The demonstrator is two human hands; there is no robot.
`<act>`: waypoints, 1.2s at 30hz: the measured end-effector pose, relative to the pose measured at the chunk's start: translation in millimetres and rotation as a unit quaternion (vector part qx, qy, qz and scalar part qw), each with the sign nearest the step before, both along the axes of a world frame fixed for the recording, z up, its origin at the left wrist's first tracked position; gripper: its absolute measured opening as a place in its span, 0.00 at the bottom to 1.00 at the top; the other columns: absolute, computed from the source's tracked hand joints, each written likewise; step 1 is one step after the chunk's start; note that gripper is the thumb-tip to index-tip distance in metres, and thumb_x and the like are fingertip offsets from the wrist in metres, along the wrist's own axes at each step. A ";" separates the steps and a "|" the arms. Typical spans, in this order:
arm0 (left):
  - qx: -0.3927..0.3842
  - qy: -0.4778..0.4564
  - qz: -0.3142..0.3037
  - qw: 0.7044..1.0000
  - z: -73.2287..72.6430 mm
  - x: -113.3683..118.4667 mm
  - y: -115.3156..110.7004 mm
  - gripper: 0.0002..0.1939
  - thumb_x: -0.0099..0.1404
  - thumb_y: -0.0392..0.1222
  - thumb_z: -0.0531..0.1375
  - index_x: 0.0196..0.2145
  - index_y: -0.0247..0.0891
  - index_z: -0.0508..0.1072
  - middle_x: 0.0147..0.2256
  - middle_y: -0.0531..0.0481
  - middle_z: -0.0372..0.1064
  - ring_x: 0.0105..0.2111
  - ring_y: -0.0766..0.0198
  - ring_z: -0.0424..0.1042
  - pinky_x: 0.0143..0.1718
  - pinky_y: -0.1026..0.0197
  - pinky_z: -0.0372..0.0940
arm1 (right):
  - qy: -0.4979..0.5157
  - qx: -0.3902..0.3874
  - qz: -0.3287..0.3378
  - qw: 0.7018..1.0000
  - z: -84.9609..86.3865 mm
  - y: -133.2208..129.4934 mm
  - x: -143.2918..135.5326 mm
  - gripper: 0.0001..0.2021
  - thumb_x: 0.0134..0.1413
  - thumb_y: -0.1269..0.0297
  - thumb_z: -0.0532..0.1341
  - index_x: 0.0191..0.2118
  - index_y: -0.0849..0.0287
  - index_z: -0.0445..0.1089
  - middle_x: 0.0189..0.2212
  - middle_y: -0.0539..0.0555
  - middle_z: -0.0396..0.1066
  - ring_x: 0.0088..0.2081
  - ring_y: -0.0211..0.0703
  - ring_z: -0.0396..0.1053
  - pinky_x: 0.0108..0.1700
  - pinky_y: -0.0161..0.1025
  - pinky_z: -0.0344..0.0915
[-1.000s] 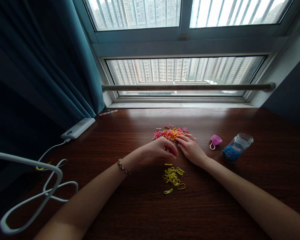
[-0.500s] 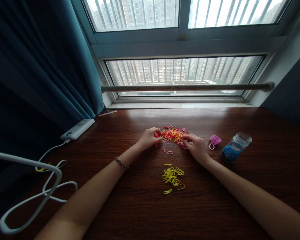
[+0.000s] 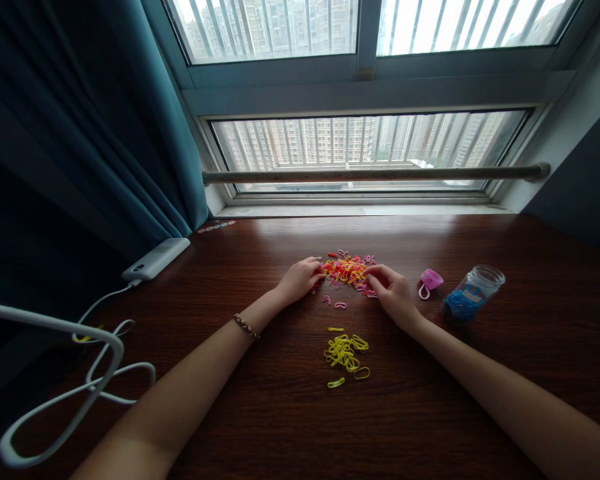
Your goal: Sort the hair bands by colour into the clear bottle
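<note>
A mixed pile of small rubber bands [image 3: 347,271] in red, orange, yellow and pink lies between my two hands. At its left edge, my left hand [image 3: 303,277] has its fingers curled in against the bands; what they pinch, if anything, is hidden. My right hand [image 3: 391,288] touches the pile's right edge with thumb and forefinger brought together, and anything between them is too small to make out. Closer to me sits a separate group of yellow rubber bands [image 3: 347,353]. Two loose pink bands [image 3: 340,305] rest just below the mixed pile.
Right of my right hand are a pink cup-shaped lid with a loop [image 3: 431,279] and a clear jar [image 3: 473,293] with blue contents, tilted. At left, a white power bank [image 3: 156,259] and white cable [image 3: 60,320] lie by the blue curtain [image 3: 145,133]. A window rail [image 3: 370,176] runs behind the table.
My left hand's fingers have closed in and turned toward the pile, covering red bands that showed between them. My right hand's fingertips have drawn together slightly at the pile's edge.
</note>
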State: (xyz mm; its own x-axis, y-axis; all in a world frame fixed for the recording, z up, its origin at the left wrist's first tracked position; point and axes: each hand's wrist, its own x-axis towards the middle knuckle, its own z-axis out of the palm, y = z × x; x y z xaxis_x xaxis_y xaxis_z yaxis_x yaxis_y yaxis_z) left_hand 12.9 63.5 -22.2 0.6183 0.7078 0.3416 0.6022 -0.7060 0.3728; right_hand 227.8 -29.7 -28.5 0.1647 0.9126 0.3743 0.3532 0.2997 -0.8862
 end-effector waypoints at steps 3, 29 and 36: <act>-0.001 -0.004 0.007 1.000 -0.8 -0.2 1.9 0.07 0.59 0.40 0.55 0.27 0.36 0.68 0.29 0.48 0.65 0.29 0.63 0.66 0.33 0.62 0.61 | 0.051 -0.028 0.041 0.997 5.6 -4.4 -4.8 0.09 0.48 0.61 0.56 0.32 0.60 0.68 0.26 0.52 0.69 0.26 0.38 0.66 0.27 0.34 0.63; -0.446 -0.167 -0.162 0.864 38.7 -2.7 -14.1 0.11 0.55 0.44 0.59 0.30 0.30 0.69 0.25 0.52 0.64 0.23 0.73 0.60 0.25 0.68 0.56 | -0.110 -0.003 -0.064 0.992 0.1 -2.1 0.6 0.12 0.52 0.59 0.54 0.32 0.60 0.71 0.25 0.52 0.71 0.23 0.37 0.64 0.27 0.34 0.58; -0.541 0.000 -0.268 0.797 47.0 9.4 -35.0 0.10 0.54 0.43 0.61 0.28 0.32 0.71 0.25 0.50 0.68 0.24 0.71 0.63 0.24 0.69 0.55 | -0.156 0.004 -0.073 0.985 -3.6 0.7 1.4 0.09 0.49 0.65 0.56 0.34 0.58 0.72 0.30 0.52 0.72 0.28 0.40 0.64 0.33 0.37 0.60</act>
